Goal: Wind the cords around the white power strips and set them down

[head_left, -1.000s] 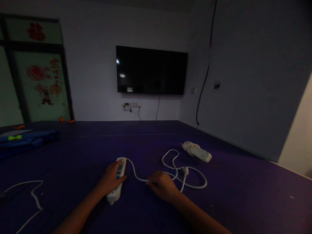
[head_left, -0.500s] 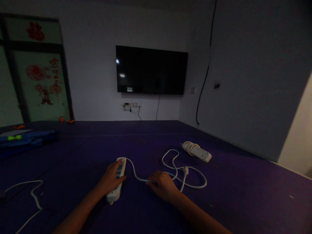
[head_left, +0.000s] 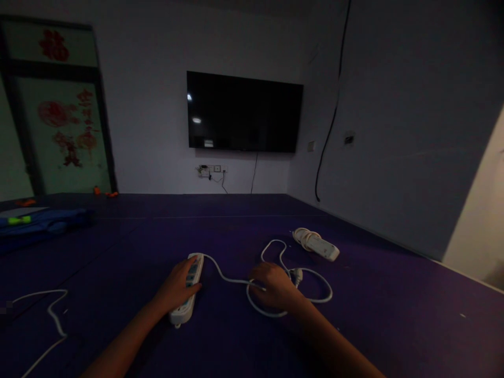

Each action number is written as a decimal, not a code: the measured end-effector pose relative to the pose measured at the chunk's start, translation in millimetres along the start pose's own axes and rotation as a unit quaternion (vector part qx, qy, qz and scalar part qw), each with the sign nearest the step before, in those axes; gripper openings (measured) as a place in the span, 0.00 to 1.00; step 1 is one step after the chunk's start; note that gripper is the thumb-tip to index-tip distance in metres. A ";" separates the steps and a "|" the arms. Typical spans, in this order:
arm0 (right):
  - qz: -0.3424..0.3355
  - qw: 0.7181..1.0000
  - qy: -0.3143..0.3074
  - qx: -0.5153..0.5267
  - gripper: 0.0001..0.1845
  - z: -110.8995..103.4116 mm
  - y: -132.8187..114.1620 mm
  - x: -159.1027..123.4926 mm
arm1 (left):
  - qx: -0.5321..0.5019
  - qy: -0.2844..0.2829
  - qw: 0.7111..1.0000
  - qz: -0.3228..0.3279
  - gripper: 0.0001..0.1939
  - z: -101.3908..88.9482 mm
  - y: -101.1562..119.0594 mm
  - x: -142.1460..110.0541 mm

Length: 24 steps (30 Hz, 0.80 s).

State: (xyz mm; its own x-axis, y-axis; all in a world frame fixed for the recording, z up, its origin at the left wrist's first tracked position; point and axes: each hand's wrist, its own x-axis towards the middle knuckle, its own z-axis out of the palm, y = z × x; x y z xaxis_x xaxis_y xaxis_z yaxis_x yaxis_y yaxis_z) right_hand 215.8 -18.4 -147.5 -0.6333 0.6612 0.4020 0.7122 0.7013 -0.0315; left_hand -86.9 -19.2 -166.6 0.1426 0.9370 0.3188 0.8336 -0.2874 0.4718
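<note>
My left hand (head_left: 176, 286) grips a white power strip (head_left: 182, 316) from its left side, the thumb laid across the bluish sockets. A white power cord (head_left: 232, 280) leaves the strip's far end and runs right to my right hand (head_left: 276, 287). The fingers of that hand are closed on the cord, partly hiding it. Loops of the cord lie around and beyond this hand. Just past the right wrist lies the cord's white plug (head_left: 297, 276) on the purple surface (head_left: 228, 341).
Beyond the loops, at the right, lies a second white power strip (head_left: 325, 248) with its cord wound round one end. Another white cable (head_left: 55, 317) is at the left, and blue cloth (head_left: 51, 221) lies behind it. A television (head_left: 244, 113) hangs on the far wall.
My right hand has moved slightly right and away from me with the cord, and a new loop shows beneath it. My left hand stays on the power strip.
</note>
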 end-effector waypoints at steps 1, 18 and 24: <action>0.003 1.000 -0.007 -0.007 0.12 -2.0 1.7 -0.1 | 0.000 -0.002 1.000 -0.003 0.35 -0.3 0.3 -0.1; 0.304 0.943 -0.008 -0.134 0.13 -14.3 33.9 -8.5 | 0.004 -0.014 1.000 0.008 0.36 -3.0 -1.4 0.0; 0.367 0.912 0.066 -0.169 0.22 -10.6 33.1 -8.7 | -0.008 -0.006 1.000 0.009 0.35 -1.7 -4.1 0.2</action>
State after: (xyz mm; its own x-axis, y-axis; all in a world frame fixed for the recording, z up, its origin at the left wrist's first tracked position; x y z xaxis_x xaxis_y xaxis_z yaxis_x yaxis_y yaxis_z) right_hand 248.1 -3.8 -142.3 0.0771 0.8664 0.4934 0.9967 -0.0540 -0.0609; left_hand -91.1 -18.2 -167.1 0.1638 0.9337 0.3185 0.8217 -0.3077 0.4796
